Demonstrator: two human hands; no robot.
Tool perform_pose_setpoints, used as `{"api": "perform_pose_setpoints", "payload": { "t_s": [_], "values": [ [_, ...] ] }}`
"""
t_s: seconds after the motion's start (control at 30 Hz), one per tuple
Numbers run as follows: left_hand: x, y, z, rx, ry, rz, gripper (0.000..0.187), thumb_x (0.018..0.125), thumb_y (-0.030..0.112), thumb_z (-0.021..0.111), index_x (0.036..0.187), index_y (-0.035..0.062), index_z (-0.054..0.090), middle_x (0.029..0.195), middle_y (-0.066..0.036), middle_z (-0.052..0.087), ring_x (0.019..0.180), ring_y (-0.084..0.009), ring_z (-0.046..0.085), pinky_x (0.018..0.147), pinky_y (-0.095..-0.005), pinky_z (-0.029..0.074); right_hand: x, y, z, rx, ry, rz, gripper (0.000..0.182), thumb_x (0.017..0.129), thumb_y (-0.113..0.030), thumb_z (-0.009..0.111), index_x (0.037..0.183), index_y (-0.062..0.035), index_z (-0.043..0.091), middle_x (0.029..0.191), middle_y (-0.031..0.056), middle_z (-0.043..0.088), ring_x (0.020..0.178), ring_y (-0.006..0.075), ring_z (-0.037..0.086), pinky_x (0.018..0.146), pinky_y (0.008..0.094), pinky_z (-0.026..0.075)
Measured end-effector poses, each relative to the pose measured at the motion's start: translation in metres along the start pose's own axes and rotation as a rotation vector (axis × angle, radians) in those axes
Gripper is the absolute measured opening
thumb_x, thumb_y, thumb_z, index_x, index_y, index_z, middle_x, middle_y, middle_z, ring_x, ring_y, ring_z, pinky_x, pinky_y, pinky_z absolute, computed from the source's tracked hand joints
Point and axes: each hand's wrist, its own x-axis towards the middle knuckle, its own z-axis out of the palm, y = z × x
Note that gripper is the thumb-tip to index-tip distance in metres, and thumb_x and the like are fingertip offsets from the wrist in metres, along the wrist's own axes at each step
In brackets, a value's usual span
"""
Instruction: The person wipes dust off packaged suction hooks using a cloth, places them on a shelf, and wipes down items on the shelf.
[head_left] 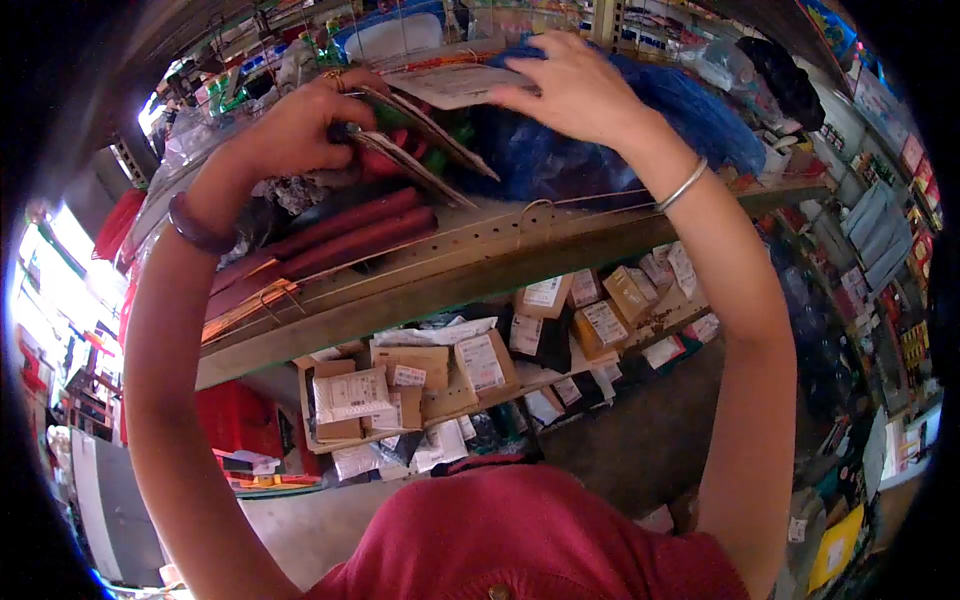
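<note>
My left hand (315, 125) is closed on the edges of thin flat cards (425, 130), held tilted above the upper shelf. Red and green colours show between them. My right hand (580, 90) is at the right end of a pale card (455, 85) with printing on it, which lies between its thumb and fingers. Below my left hand, dark red bar-shaped items (350, 228) lie along the shelf. Behind and under my right hand is a crumpled blue plastic bag (640, 130).
The upper shelf's perforated metal edge (490, 238) runs across in front of me. On a lower shelf are several labelled cardboard boxes (485, 362) and mailer parcels (352, 396). A red container (238, 418) stands at lower left. Stocked shelves (890, 250) line the right side.
</note>
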Motion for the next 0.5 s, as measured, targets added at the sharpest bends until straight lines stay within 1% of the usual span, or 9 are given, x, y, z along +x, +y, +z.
{"api": "perform_pose_setpoints", "payload": {
  "t_s": [0.1, 0.13, 0.23, 0.27, 0.33, 0.37, 0.43, 0.47, 0.5],
  "values": [
    [0.001, 0.003, -0.003, -0.001, -0.010, -0.008, 0.027, 0.055, 0.005, 0.058, 0.081, 0.0034, 0.061, 0.119, -0.016, 0.047, 0.110, -0.0329, 0.046, 0.093, -0.0374, 0.037, 0.006, -0.017, 0.005, 0.372, -0.328, -0.073, 0.052, 0.078, -0.047, 0.056, 0.110, -0.0053, 0.057, 0.112, 0.0202, 0.051, 0.101, 0.0339, 0.051, 0.087, 0.0381, 0.041],
    [0.001, 0.003, -0.003, 0.001, -0.014, -0.007, 0.027, 0.054, 0.005, 0.059, 0.081, 0.0033, 0.061, 0.119, -0.016, 0.047, 0.109, -0.0330, 0.046, 0.093, -0.0374, 0.037, 0.006, -0.022, 0.004, 0.286, -0.293, -0.113, 0.046, 0.080, -0.039, 0.056, 0.112, -0.0062, 0.054, 0.104, 0.0206, 0.055, 0.094, 0.0346, 0.054, 0.082, 0.0388, 0.044],
    [0.000, -0.002, -0.007, 0.057, -0.019, 0.034, 0.028, 0.054, 0.005, 0.059, 0.081, 0.0030, 0.061, 0.119, -0.016, 0.047, 0.110, -0.0332, 0.045, 0.093, -0.0373, 0.037, 0.030, -0.019, 0.020, 0.375, -0.224, -0.125, 0.035, 0.083, -0.031, 0.053, 0.109, -0.0075, 0.056, 0.088, 0.0194, 0.059, 0.083, 0.0347, 0.057, 0.074, 0.0401, 0.047],
    [-0.001, -0.003, -0.009, 0.062, -0.013, 0.029, 0.028, 0.054, 0.005, 0.059, 0.082, 0.0027, 0.061, 0.118, -0.016, 0.047, 0.108, -0.0331, 0.047, 0.091, -0.0370, 0.038, 0.031, -0.018, 0.021, 0.537, -0.075, -0.099, 0.026, 0.085, -0.026, 0.050, 0.097, -0.0052, 0.059, 0.073, 0.0182, 0.058, 0.072, 0.0351, 0.057, 0.065, 0.0411, 0.046],
    [-0.003, -0.003, -0.013, 0.070, 0.001, 0.015, 0.030, 0.054, 0.003, 0.059, 0.084, 0.0021, 0.060, 0.115, -0.016, 0.049, 0.103, -0.0329, 0.050, 0.086, -0.0364, 0.041, 0.036, -0.021, 0.021, 0.495, -0.129, -0.013, 0.025, 0.085, -0.026, 0.050, 0.088, -0.0025, 0.059, 0.072, 0.0185, 0.058, 0.071, 0.0351, 0.057, 0.063, 0.0412, 0.045],
    [-0.005, -0.007, -0.014, 0.046, 0.014, 0.047, 0.028, 0.055, 0.003, 0.059, 0.082, 0.0016, 0.059, 0.114, -0.016, 0.050, 0.101, -0.0323, 0.051, 0.085, -0.0360, 0.041, 0.038, -0.022, 0.021, 0.475, -0.157, 0.031, 0.027, 0.085, -0.026, 0.050, 0.083, -0.0012, 0.059, 0.072, 0.0187, 0.058, 0.071, 0.0352, 0.057, 0.062, 0.0412, 0.044],
    [-0.006, -0.019, -0.019, -0.002, 0.040, 0.112, 0.024, 0.055, 0.003, 0.058, 0.079, 0.0005, 0.057, 0.113, -0.015, 0.050, 0.098, -0.0312, 0.052, 0.083, -0.0351, 0.042, 0.041, -0.028, 0.019, 0.523, -0.140, 0.127, 0.030, 0.085, -0.027, 0.050, 0.078, 0.0003, 0.058, 0.073, 0.0193, 0.058, 0.071, 0.0356, 0.057, 0.062, 0.0411, 0.043],
    [-0.008, -0.022, -0.021, 0.019, 0.047, 0.088, 0.023, 0.056, 0.003, 0.058, 0.078, 0.0001, 0.057, 0.112, -0.015, 0.051, 0.097, -0.0307, 0.052, 0.082, -0.0347, 0.042, 0.042, -0.031, 0.019, 0.547, -0.132, 0.175, 0.031, 0.085, -0.028, 0.050, 0.076, 0.0011, 0.057, 0.073, 0.0196, 0.057, 0.070, 0.0359, 0.056, 0.061, 0.0410, 0.043],
    [-0.009, -0.021, -0.025, 0.039, 0.052, 0.064, 0.021, 0.056, 0.003, 0.057, 0.077, -0.0002, 0.056, 0.111, -0.014, 0.051, 0.096, -0.0302, 0.052, 0.082, -0.0342, 0.042, 0.044, -0.035, 0.019, 0.569, -0.133, 0.215, 0.031, 0.085, -0.028, 0.049, 0.077, 0.0008, 0.058, 0.074, 0.0199, 0.058, 0.072, 0.0365, 0.057, 0.064, 0.0419, 0.044]
  ]
}}
